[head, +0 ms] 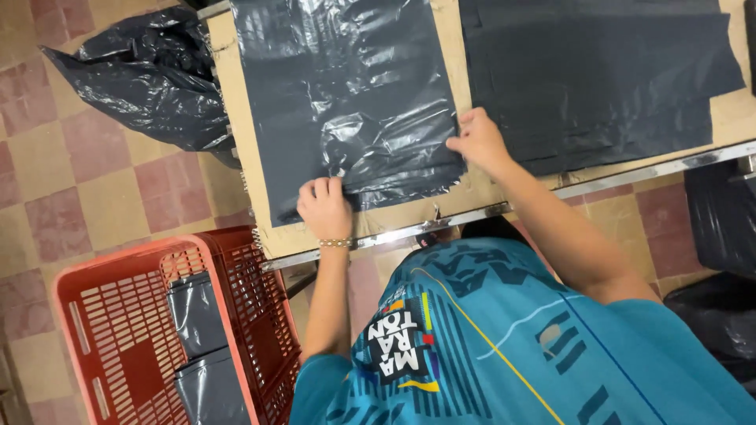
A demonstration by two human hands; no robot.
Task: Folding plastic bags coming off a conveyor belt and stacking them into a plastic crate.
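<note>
A shiny dark grey plastic bag (346, 94) lies flat on the cardboard-covered table (244, 142). My left hand (324, 206), with a beaded bracelet at the wrist, pinches the bag's near edge at its left part. My right hand (478, 142) presses and grips the same bag at its near right corner. Both hands hold the bag's near edge against the table top.
A stack of matt dark plastic sheets (598, 79) lies to the right on the table. A red slatted crate (157, 330) on the floor at lower left holds folded grey bags (197, 315). A bulging black sack (150, 79) sits at the table's left. More black plastic (720, 228) lies at the right.
</note>
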